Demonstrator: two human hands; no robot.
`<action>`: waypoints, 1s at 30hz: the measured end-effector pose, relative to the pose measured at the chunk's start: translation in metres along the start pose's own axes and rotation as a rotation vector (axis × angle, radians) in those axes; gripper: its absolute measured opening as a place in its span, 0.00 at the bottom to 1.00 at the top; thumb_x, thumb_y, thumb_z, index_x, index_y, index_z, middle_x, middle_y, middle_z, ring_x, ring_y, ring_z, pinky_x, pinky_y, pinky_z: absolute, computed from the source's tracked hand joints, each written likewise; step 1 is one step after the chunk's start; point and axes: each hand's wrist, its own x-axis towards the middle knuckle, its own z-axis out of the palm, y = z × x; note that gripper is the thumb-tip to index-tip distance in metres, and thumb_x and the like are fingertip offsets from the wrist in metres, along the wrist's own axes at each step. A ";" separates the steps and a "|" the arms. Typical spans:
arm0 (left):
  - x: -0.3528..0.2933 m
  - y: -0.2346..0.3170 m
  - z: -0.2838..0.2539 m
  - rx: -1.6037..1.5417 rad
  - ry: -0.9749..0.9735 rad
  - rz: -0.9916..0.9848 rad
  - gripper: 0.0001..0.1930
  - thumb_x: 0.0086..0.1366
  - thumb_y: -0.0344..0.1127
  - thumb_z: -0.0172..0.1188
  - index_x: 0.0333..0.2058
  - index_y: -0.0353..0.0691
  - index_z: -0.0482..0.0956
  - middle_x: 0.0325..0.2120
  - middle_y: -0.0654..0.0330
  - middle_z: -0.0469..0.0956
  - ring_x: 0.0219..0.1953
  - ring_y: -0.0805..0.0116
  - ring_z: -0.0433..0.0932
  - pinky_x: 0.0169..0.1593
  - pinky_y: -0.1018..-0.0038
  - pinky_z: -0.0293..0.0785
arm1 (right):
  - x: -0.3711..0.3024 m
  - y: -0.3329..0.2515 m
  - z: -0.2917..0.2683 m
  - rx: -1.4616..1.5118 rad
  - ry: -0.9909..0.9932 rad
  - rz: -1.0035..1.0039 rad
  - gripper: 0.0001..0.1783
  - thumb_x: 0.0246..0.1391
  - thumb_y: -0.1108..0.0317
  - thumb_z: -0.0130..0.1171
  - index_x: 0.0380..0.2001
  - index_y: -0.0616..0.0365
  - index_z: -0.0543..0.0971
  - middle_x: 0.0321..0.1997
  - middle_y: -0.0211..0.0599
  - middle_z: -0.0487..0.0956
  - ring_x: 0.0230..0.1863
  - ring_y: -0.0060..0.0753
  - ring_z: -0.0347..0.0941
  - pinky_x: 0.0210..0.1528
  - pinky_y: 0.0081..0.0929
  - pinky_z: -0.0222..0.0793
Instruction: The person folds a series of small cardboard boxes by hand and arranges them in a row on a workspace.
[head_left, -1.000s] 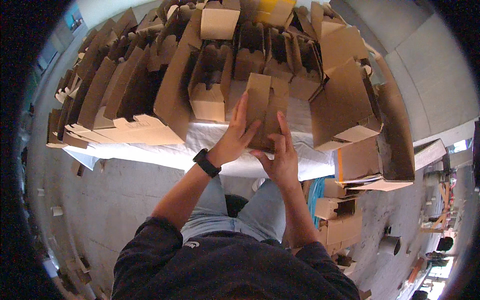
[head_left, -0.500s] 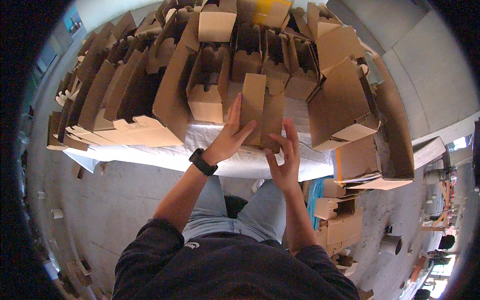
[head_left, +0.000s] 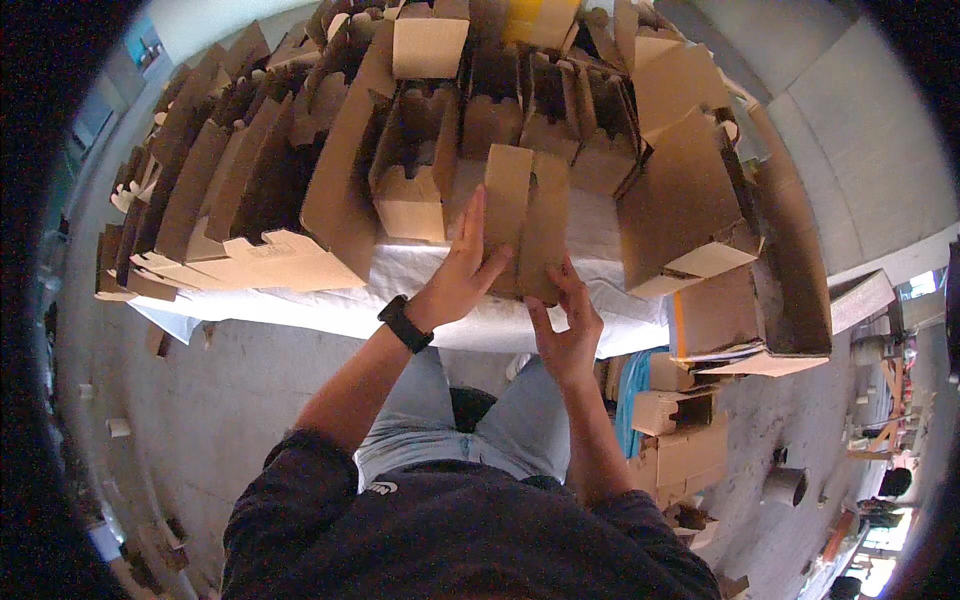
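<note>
Near the middle of the front edge of the bench [head_left: 420,275], a small carton [head_left: 508,200] is between my left hand [head_left: 462,278] and right hand [head_left: 570,330]. Long cartons [head_left: 300,258] fill the left end; narrow cartons [head_left: 412,205] stand behind it; a wide carton [head_left: 680,195] stands to its right, and stacked boxes [head_left: 690,455] sit below the right front corner.

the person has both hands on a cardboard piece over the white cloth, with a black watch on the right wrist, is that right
Not quite: the head view shows the black watch on the left wrist, not the right. The left hand and right hand are on the cardboard piece over the white cloth.
</note>
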 end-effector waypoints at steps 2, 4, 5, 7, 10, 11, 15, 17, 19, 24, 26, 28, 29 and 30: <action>0.002 0.000 -0.004 -0.051 0.008 -0.010 0.41 0.68 0.39 0.50 0.66 0.31 0.31 0.66 0.40 0.40 0.69 0.50 0.39 0.68 0.64 0.40 | 0.003 -0.003 0.000 -0.021 -0.026 -0.005 0.31 0.44 0.70 0.69 0.52 0.60 0.69 0.65 0.51 0.63 0.64 0.53 0.62 0.61 0.40 0.64; 0.002 0.002 -0.007 -0.112 0.012 -0.073 0.42 0.67 0.41 0.52 0.66 0.31 0.32 0.66 0.41 0.40 0.69 0.51 0.40 0.68 0.64 0.40 | 0.005 -0.010 0.002 -0.027 -0.020 -0.053 0.33 0.45 0.70 0.69 0.54 0.59 0.67 0.65 0.50 0.63 0.64 0.52 0.61 0.61 0.39 0.64; 0.003 0.003 -0.007 -0.147 0.013 -0.102 0.43 0.67 0.42 0.53 0.66 0.31 0.32 0.66 0.41 0.40 0.69 0.51 0.40 0.68 0.64 0.41 | 0.006 -0.012 0.002 -0.035 -0.015 -0.075 0.34 0.45 0.71 0.69 0.55 0.59 0.66 0.65 0.49 0.63 0.64 0.51 0.61 0.61 0.39 0.64; 0.004 0.007 -0.005 -0.142 0.047 -0.090 0.45 0.66 0.43 0.55 0.66 0.32 0.32 0.66 0.42 0.40 0.69 0.52 0.40 0.68 0.64 0.40 | 0.006 -0.009 0.002 0.083 0.021 -0.053 0.36 0.45 0.71 0.68 0.57 0.58 0.64 0.65 0.49 0.62 0.65 0.49 0.61 0.61 0.39 0.64; -0.002 0.011 -0.007 -0.200 0.078 -0.052 0.47 0.64 0.44 0.58 0.66 0.33 0.33 0.67 0.44 0.40 0.69 0.52 0.39 0.68 0.64 0.40 | 0.004 -0.010 0.001 0.145 0.047 -0.051 0.37 0.46 0.73 0.68 0.59 0.58 0.63 0.65 0.48 0.63 0.65 0.47 0.61 0.61 0.38 0.64; -0.003 0.012 -0.007 -0.234 0.081 -0.031 0.47 0.63 0.44 0.58 0.66 0.33 0.33 0.67 0.45 0.40 0.69 0.53 0.39 0.69 0.65 0.40 | 0.004 -0.010 0.000 0.142 0.057 -0.057 0.37 0.46 0.73 0.67 0.59 0.58 0.63 0.65 0.47 0.63 0.65 0.47 0.61 0.60 0.38 0.64; -0.010 0.025 -0.012 -0.118 0.060 0.090 0.46 0.63 0.43 0.58 0.66 0.33 0.34 0.68 0.47 0.39 0.70 0.53 0.40 0.68 0.66 0.42 | 0.003 -0.010 -0.001 -0.008 0.041 -0.062 0.35 0.47 0.75 0.66 0.58 0.59 0.65 0.63 0.46 0.66 0.62 0.45 0.64 0.59 0.36 0.66; -0.010 0.028 -0.009 -0.025 0.102 0.122 0.43 0.65 0.41 0.56 0.66 0.33 0.36 0.68 0.47 0.40 0.70 0.54 0.40 0.68 0.66 0.43 | 0.005 -0.014 0.000 -0.072 0.024 -0.045 0.33 0.46 0.80 0.64 0.58 0.61 0.66 0.62 0.46 0.68 0.61 0.41 0.67 0.59 0.35 0.67; -0.015 0.018 -0.005 -0.131 0.153 0.044 0.37 0.67 0.39 0.51 0.66 0.33 0.39 0.67 0.45 0.44 0.69 0.54 0.44 0.68 0.66 0.45 | 0.006 -0.019 0.000 -0.128 0.018 -0.017 0.30 0.48 0.77 0.64 0.56 0.60 0.68 0.60 0.45 0.70 0.58 0.41 0.70 0.57 0.34 0.68; -0.016 0.024 -0.002 -0.082 0.229 0.006 0.28 0.71 0.36 0.41 0.65 0.32 0.46 0.65 0.43 0.51 0.67 0.52 0.51 0.67 0.66 0.48 | 0.005 -0.022 -0.003 -0.248 0.032 0.022 0.23 0.51 0.71 0.61 0.53 0.56 0.72 0.61 0.45 0.68 0.58 0.46 0.68 0.57 0.38 0.67; -0.019 0.025 0.004 -0.033 0.249 -0.006 0.28 0.72 0.36 0.40 0.65 0.32 0.46 0.65 0.43 0.52 0.67 0.50 0.52 0.67 0.67 0.49 | 0.011 -0.029 0.000 -0.295 0.076 -0.128 0.23 0.51 0.67 0.62 0.52 0.55 0.72 0.63 0.45 0.66 0.61 0.51 0.64 0.60 0.42 0.63; -0.018 0.027 0.003 -0.041 0.251 -0.013 0.27 0.72 0.35 0.39 0.65 0.32 0.46 0.65 0.44 0.51 0.67 0.50 0.52 0.66 0.67 0.50 | 0.025 -0.041 0.000 -0.472 -0.023 -0.319 0.23 0.51 0.66 0.61 0.51 0.53 0.73 0.65 0.45 0.62 0.64 0.50 0.60 0.64 0.47 0.55; -0.017 0.027 0.004 -0.047 0.246 -0.015 0.27 0.72 0.35 0.39 0.65 0.32 0.46 0.65 0.44 0.51 0.67 0.50 0.52 0.66 0.67 0.50 | 0.029 -0.046 -0.001 -0.562 -0.069 -0.411 0.22 0.50 0.66 0.61 0.51 0.51 0.73 0.66 0.45 0.61 0.66 0.50 0.58 0.66 0.49 0.52; -0.016 0.027 0.004 -0.047 0.249 -0.007 0.27 0.71 0.35 0.39 0.65 0.32 0.46 0.65 0.44 0.51 0.67 0.50 0.52 0.66 0.67 0.50 | 0.032 -0.048 0.000 -0.558 -0.079 -0.408 0.22 0.50 0.66 0.61 0.50 0.51 0.74 0.67 0.45 0.60 0.67 0.50 0.56 0.66 0.51 0.48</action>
